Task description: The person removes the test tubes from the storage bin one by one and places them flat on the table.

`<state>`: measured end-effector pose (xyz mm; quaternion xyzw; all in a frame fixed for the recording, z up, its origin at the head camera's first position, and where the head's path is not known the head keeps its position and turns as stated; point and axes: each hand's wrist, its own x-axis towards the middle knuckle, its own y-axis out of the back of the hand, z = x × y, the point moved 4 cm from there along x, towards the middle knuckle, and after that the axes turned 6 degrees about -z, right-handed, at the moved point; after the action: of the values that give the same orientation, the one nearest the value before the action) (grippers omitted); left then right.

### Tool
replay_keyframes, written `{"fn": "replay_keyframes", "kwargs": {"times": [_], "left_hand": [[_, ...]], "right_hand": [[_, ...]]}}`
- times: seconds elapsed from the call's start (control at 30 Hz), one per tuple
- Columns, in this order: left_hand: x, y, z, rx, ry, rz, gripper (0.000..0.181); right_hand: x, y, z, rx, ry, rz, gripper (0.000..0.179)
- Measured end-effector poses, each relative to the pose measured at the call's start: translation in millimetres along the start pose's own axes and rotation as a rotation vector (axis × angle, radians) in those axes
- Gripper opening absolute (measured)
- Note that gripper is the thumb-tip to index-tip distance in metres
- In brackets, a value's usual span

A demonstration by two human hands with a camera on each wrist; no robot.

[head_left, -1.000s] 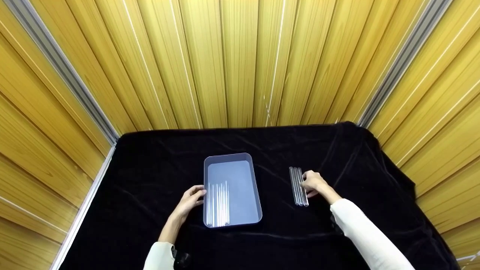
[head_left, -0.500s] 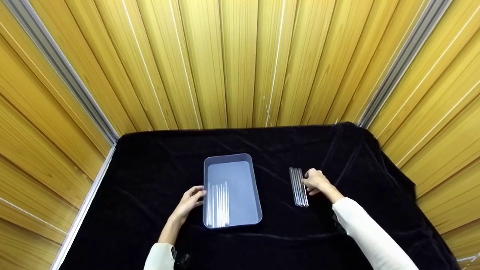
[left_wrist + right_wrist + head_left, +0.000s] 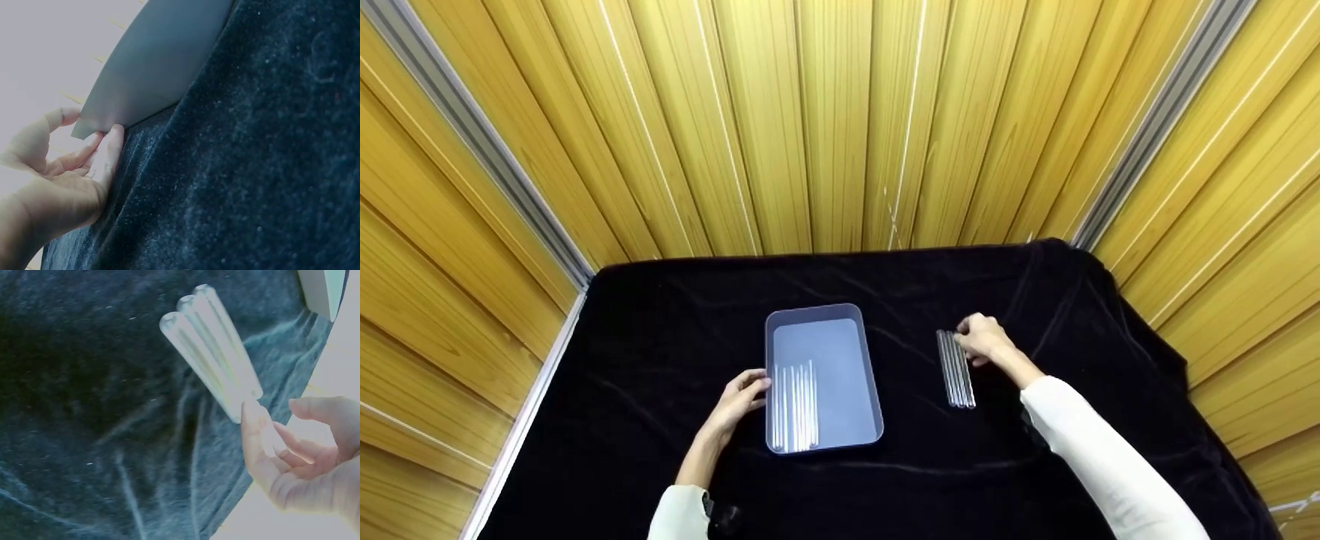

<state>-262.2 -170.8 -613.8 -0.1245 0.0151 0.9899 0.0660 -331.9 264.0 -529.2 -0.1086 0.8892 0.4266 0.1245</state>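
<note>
A blue-grey rectangular tray (image 3: 844, 375) lies on the black cloth, with several clear tubes (image 3: 795, 405) side by side in its near left part. My left hand (image 3: 735, 401) holds the tray's left wall, thumb at the rim and fingers against the outer side, as the left wrist view also shows. To the right of the tray lies a row of clear, round-ended tubes (image 3: 955, 371), like test tubes. My right hand (image 3: 984, 337) is at the far right end of that row. In the right wrist view its straight fingertips touch the tubes (image 3: 211, 349), thumb held apart.
Black velvety cloth (image 3: 885, 495) covers the table, with slight folds. Yellow wood-patterned panels (image 3: 840, 135) stand behind and on both sides, with grey metal strips (image 3: 547, 217) at the corners. A dark wrist device (image 3: 726, 517) sits at the left cuff.
My right hand has moved toward the far end of the tube row, from its middle. The left hand stays at the tray's wall, and the tray and its tubes have not visibly moved.
</note>
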Motion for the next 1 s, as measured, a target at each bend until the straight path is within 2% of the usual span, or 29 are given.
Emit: {"fn": "replay_keyframes", "kwargs": {"times": [0.2,0.37,0.53,0.77,1.0], "left_hand": [[1.9,0.9,1.8,-0.008,-0.012,0.016,0.041],[1.6,0.7,0.9,-0.008,-0.007,0.003,0.038],[2.9,1.5,-3.0,-0.002,0.000,-0.004,0.038],[1.5,0.2,-1.0,-0.003,-0.005,-0.006,0.039],[1.8,-1.2,-1.5,0.008,-0.005,-0.008,0.040]], "right_hand": [[-0.7,-4.6,-34.2,-0.083,0.077,0.016,0.037],[-6.1,-16.4,-57.4,-0.126,0.115,0.018,0.035],[-9.3,-31.3,-74.6,-0.130,0.129,0.011,0.033],[-10.7,-52.0,-101.8,-0.095,0.219,0.000,0.030],[-11.5,-74.1,-123.8,-0.055,0.235,-0.038,0.028]]}}
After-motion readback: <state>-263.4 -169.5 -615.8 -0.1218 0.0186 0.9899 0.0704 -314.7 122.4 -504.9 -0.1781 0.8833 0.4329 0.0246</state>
